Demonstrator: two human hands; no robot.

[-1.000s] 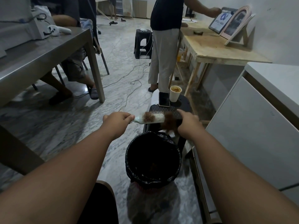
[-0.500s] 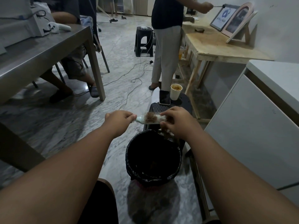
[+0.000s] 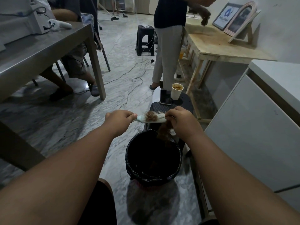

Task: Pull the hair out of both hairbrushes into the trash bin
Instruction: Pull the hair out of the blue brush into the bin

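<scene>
A pale hairbrush (image 3: 151,119) lies level above the floor, bristles up, with brown hair caught in its left half. My left hand (image 3: 119,120) is shut on its handle. At the brush's right end my right hand (image 3: 181,121) pinches a clump of brown hair (image 3: 164,131) that hangs down toward the trash bin (image 3: 129,153). The bin is black, lined with a black bag, and stands on the floor just below the brush. A second hairbrush is not visible.
A dark stool (image 3: 189,104) behind the bin holds a phone (image 3: 165,96) and a paper cup (image 3: 177,91). A white cabinet (image 3: 253,135) stands at the right, a metal table (image 3: 40,49) at the left, a wooden table (image 3: 219,46) beyond. One person stands ahead, another sits left. Cables cross the floor.
My right hand moved back to the brush's right end, gripped hair, and now draws a clump down off the bristles. The left hand has stayed on the handle.
</scene>
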